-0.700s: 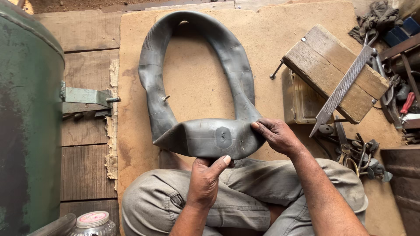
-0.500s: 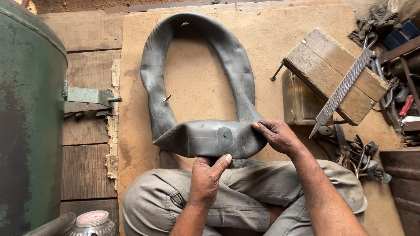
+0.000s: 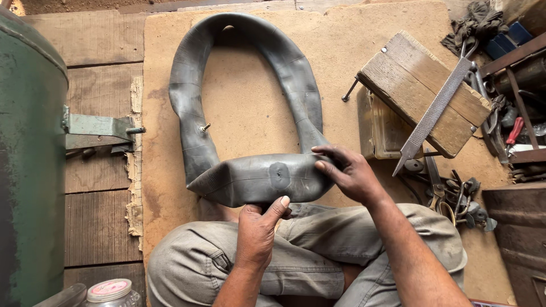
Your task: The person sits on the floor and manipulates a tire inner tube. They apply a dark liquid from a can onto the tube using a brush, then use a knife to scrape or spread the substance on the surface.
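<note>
1. Lit evenly by soft daylight; bright without harshness, warm in tone.
2. Faint sheen along the top of the inner tube (image 3: 250, 176) just above the left hand (image 3: 257, 236), dull grey rather than true glare.
3. Soft, short shadows beneath the tube and under the right hand (image 3: 350, 173); darker shade below both hands, between the knees.
4. Sharp focus around both hands: rubber wrinkles and the round patch (image 3: 279, 169) between them crisp.
5. Slightly softer at far left of the left hand, on the green drum (image 3: 28, 170).
6. Mild wide-angle bending near the edges, far from both hands; no motion blur seen.
</note>
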